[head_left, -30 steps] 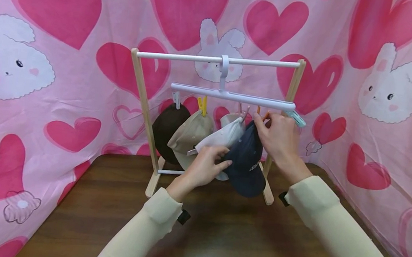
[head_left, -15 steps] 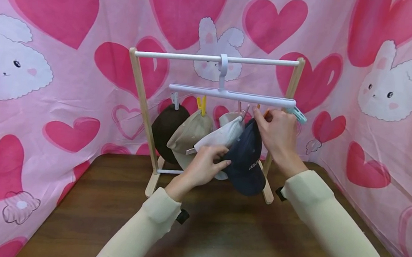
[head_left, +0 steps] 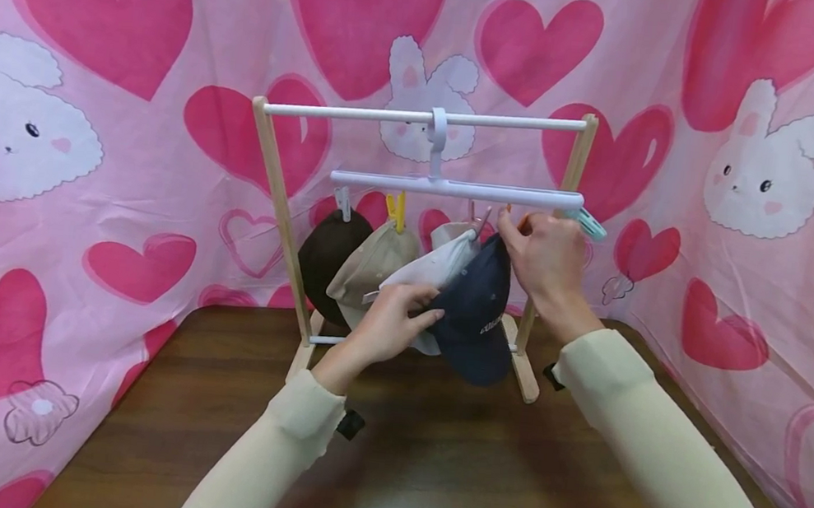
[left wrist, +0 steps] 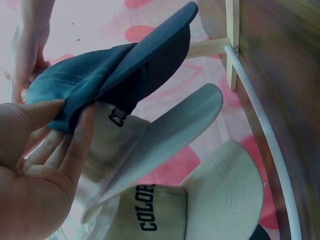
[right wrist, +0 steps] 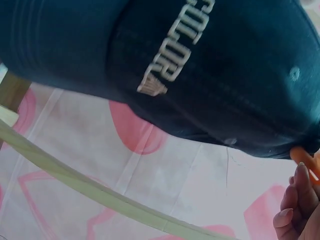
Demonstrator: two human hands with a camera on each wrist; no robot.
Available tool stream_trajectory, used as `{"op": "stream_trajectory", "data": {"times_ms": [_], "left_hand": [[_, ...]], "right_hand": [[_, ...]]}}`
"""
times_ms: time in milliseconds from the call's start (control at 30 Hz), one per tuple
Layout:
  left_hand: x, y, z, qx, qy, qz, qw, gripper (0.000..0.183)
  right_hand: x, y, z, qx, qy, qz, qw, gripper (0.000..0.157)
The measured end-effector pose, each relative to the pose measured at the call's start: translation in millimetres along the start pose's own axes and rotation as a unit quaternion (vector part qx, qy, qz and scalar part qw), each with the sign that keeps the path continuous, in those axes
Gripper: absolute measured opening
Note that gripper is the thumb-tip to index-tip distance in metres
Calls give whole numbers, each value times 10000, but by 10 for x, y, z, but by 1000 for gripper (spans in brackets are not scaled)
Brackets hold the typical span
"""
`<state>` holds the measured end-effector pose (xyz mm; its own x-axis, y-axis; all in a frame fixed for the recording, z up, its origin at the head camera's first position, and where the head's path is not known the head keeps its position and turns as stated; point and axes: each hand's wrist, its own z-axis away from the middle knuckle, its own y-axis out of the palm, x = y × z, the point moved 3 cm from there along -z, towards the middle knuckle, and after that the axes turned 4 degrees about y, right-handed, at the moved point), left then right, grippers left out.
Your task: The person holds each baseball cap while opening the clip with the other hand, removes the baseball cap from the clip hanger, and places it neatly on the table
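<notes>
Navy cap (right wrist: 225, 75) ("COLORA"); fingers (left wrist: 81, 145) pinch it

Near the right end of the hanger (head_left: 473, 190), the right hand (head_left: 546, 256) covers most of an orange clip (right wrist: 302, 156), which the right wrist view also cuts off. The head view leaves the navy cap's (head_left: 470, 319) lettering too small to read surely. The left hand (head_left: 396, 317) and navy cap partly hide the white cap (head_left: 430, 263). The tabletop's (head_left: 430, 463) front edge is cut off below.
</notes>
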<state>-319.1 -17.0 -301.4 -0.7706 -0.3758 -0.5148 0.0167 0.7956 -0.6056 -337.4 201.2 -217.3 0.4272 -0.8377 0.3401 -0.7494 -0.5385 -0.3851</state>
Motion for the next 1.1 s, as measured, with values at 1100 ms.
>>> {"op": "stream_trajectory", "data": {"times_ms": [1100], "left_hand": [[252,-204,19,-575,-688,736,9932,14]], "right_hand": [[-74,66,-53,-19,-312,-590,9978,47]]}}
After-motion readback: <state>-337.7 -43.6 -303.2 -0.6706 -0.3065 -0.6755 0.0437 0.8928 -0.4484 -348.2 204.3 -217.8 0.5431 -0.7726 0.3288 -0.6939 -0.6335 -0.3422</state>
